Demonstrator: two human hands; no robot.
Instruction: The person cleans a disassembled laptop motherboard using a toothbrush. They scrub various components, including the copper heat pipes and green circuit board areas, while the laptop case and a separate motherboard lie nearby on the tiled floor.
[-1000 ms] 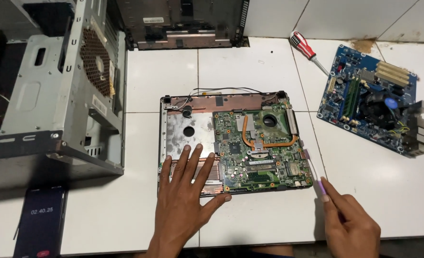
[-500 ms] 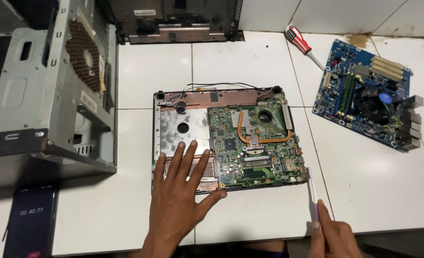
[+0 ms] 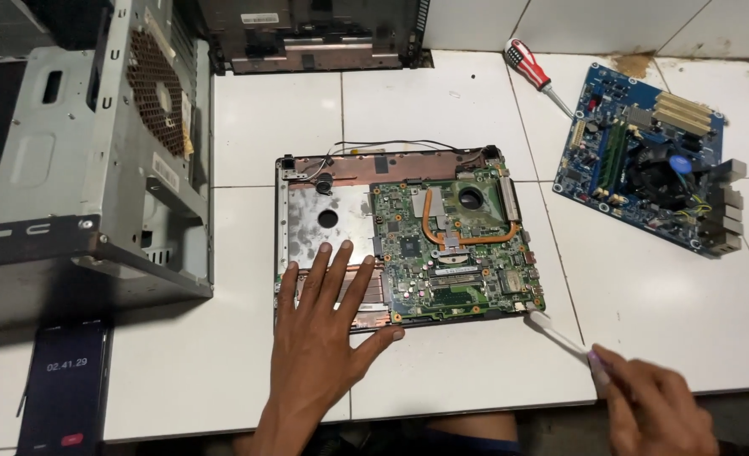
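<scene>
Now the left hand [image 3: 324, 338] lies flat and open on the laptop base [image 3: 408, 241], with the fingers spread. The palm is at the near edge of the base and the fingertips reach onto the silver plate [image 3: 324, 221] at its left part. It grips nothing; it only presses down. The thumb points to the right, along the near edge of the base.

The right hand [image 3: 653, 409] is low at the right corner of the view, closed around the handle of a white brush [image 3: 560, 335]. The handle goes up and left from the fingers, and its head touches the near right corner of the green board [image 3: 455, 253], or is just beside it; I cannot tell which exactly.

The base lies in the middle of the white tiled table [image 3: 442, 110]. The green board fills its right part, and a copper pipe [image 3: 463, 228] bends over the board near a round fan hole.

A grey computer case [image 3: 96, 160] stands at the left, close to the base but not touching. In front of the case lies a dark phone [image 3: 64, 384] with a lit screen. A blue motherboard [image 3: 649, 160] lies at the right, well apart from the base, and a screwdriver [image 3: 539, 74] with red and white handle lies just beside its far corner. Another dark chassis [image 3: 315, 34] is at the far edge.
</scene>
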